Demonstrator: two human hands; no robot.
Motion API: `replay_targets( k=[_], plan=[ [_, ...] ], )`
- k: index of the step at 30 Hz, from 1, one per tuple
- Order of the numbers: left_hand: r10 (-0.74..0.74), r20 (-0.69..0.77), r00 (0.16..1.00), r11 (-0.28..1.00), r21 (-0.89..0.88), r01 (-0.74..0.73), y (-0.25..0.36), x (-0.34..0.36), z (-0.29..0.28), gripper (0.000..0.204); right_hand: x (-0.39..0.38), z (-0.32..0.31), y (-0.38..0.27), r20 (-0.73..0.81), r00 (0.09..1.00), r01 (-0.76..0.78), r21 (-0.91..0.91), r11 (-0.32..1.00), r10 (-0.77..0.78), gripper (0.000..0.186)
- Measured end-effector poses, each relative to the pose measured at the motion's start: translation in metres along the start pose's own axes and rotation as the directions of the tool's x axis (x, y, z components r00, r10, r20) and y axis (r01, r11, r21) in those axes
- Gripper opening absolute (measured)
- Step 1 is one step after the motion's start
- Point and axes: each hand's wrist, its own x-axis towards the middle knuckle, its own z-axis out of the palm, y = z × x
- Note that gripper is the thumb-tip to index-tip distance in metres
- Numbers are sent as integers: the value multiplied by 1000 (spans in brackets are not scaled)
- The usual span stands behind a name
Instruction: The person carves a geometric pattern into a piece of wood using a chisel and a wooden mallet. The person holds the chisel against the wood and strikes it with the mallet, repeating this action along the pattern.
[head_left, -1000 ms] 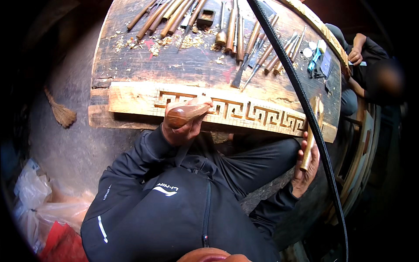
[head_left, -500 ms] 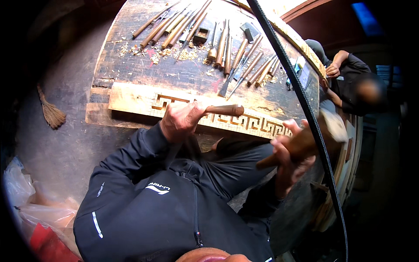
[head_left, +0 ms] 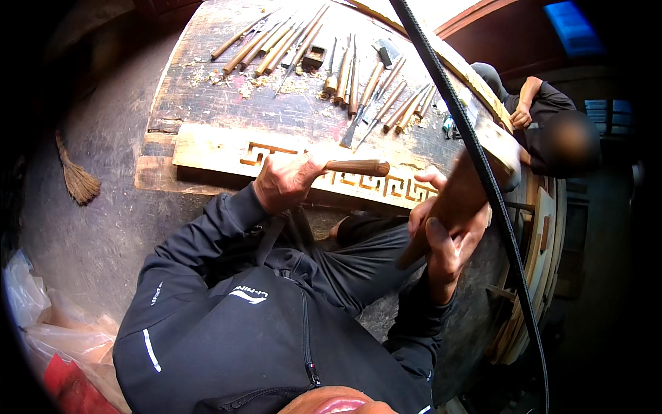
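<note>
Gripping a tool handle (head_left: 360, 167), the left hand (head_left: 284, 181) risks bruising if the mallet (head_left: 460, 194) — clasped in the right hand (head_left: 449, 240) — strays.

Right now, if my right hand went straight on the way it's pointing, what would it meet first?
Probably the carved board: your right hand, holding a wooden tool, points up the picture toward it, though depth is unclear here.

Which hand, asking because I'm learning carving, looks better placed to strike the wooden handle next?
Probably the right hand: it holds a blurred, mallet-like wooden tool. The left hand is closed around the wooden handle, whose free end points rightward.
</note>
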Motion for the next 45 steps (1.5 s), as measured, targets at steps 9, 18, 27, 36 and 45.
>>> replay_targets(
  k=[9,18,27,36,45],
  plan=[
    [30,24,999,997,68,-32,0,-4,0,32,5,1,-11,114,952,303,-265,915,-283,75],
    [96,-41,995,995,33,-95,-4,0,4,37,17,-5,-59,145,982,180,-531,828,-121,82],
    [82,13,997,994,75,-83,-6,-10,3,40,18,-5,-73,229,972,110,-623,774,46,80],
    [-217,5,976,976,-14,217,-5,-11,3,20,10,-14,-42,20,998,-35,-579,815,57,68],
    [-574,-52,817,791,-292,537,3,-15,-9,23,-50,-67,72,-113,943,-244,406,881,314,117]
  ],
)
